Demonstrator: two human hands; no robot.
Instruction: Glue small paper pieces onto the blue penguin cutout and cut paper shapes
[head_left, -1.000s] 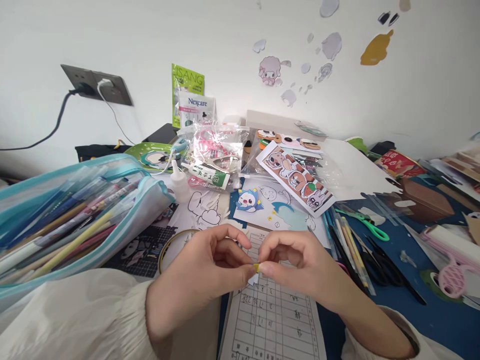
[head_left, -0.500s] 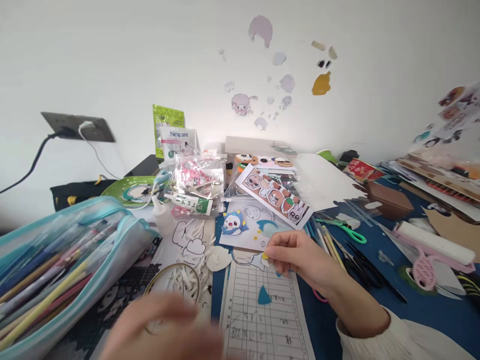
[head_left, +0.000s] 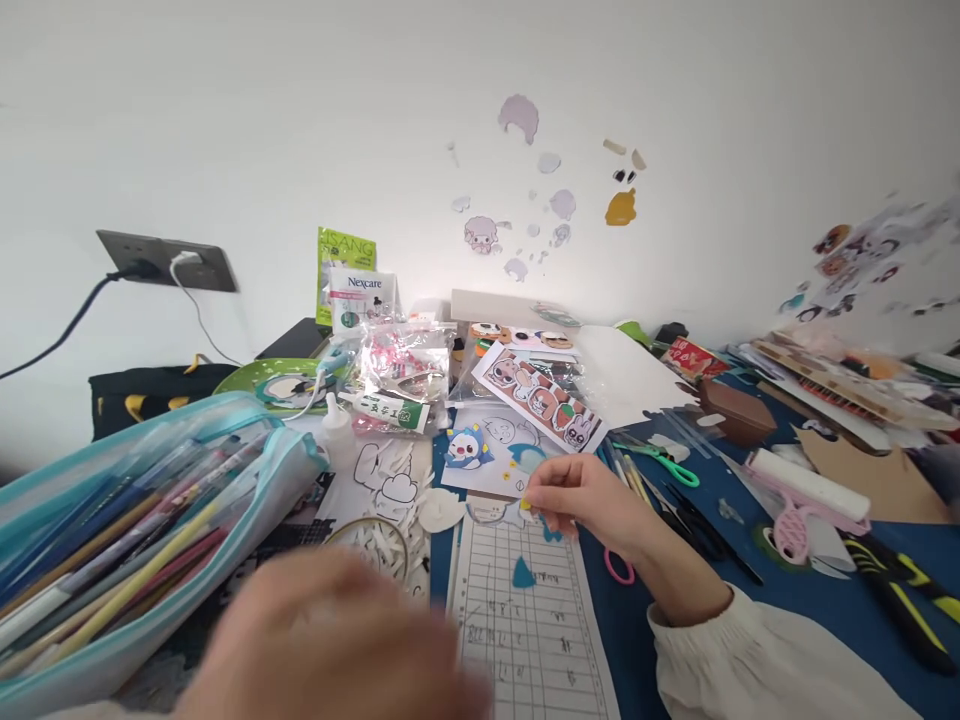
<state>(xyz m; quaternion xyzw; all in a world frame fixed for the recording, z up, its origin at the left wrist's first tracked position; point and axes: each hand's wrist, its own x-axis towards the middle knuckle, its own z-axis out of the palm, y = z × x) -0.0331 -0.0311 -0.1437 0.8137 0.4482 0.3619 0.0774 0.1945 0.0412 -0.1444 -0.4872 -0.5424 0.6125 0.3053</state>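
My right hand (head_left: pixel 581 500) is closed in a pinch on a small yellow piece (head_left: pixel 526 500), above the top of a printed grid sheet (head_left: pixel 517 640) with handwriting. A blue triangular piece (head_left: pixel 523 572) lies on the sheet below it. Close to the camera, my left hand (head_left: pixel 337 630) is smeared by motion, so its fingers cannot be read. Beyond it is a round ring-rimmed holder (head_left: pixel 405 545) with white paper scraps. Behind my right hand lies a white sheet with a blue cartoon figure (head_left: pixel 466 449). A white leaf-shaped cutout (head_left: pixel 440 511) rests left of the grid sheet.
A pencil pouch (head_left: pixel 262 480) full of pens fills the left side. Green-handled scissors (head_left: pixel 671 467), a pink-handled roller (head_left: pixel 810 490) and black-yellow pliers (head_left: pixel 892 600) lie at right. A white squeeze bottle (head_left: pixel 335 435) stands near plastic bags (head_left: pixel 409 365) at the back.
My left hand has come up and slightly right, still blurred. My right hand keeps its pinch on the yellow piece. The camera view has shifted a little, with the wall cutouts lower.
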